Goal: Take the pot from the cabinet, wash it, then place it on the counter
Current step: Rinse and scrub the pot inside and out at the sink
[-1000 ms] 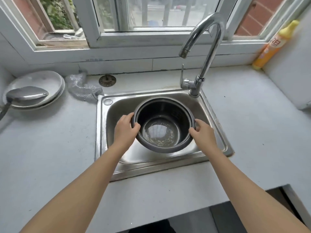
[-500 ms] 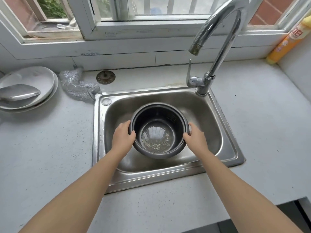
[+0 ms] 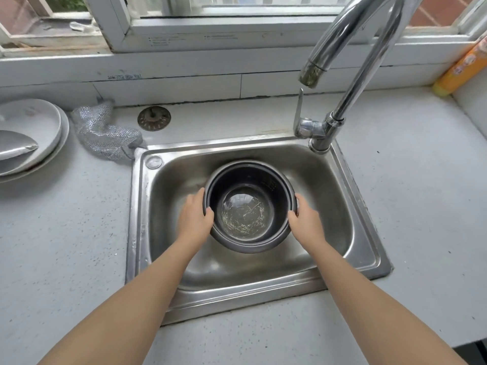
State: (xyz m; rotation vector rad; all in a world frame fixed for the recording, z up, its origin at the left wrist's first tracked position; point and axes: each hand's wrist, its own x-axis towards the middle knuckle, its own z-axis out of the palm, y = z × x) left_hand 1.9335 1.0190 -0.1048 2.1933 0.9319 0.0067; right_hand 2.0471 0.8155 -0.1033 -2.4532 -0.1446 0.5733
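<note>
The pot [image 3: 250, 206] sits mouth-up mid-sink [image 3: 342, 180], faucet spout [image 3: 312, 72] above its back-right corner — left hand [image 3: 195, 217] and right hand [image 3: 305, 219] grip opposite rims, equally near.

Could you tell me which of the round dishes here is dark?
The pot in the sink, held by both hands; the plates at left are white.

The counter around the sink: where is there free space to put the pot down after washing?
The counter right of the sink lies bare up to the yellow bottle. The front strip is bare too. The left back is crowded: plates, scrubber, strainer.
</note>
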